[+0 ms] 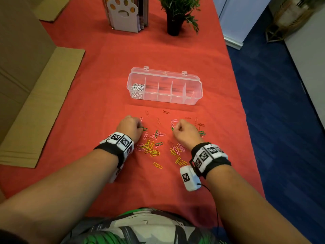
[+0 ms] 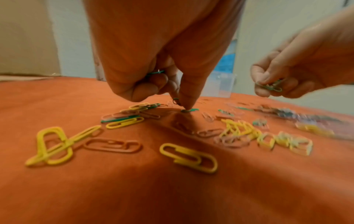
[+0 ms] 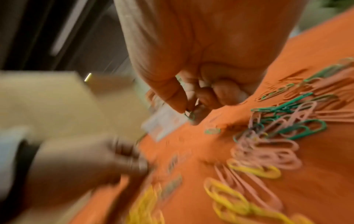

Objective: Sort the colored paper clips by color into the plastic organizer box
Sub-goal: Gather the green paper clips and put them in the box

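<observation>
The clear plastic organizer box stands open in the middle of the red cloth, with white clips in its leftmost compartment. Between the box and me lie scattered yellow clips, pink clips and green clips. My left hand has its fingers curled round a green clip, and a fingertip presses another green clip on the cloth. My right hand pinches a few green clips just above the cloth, right of the left hand.
Flat cardboard covers the table's left side. A paw-print book stand and a potted plant stand at the far end. The table's right edge drops to blue floor.
</observation>
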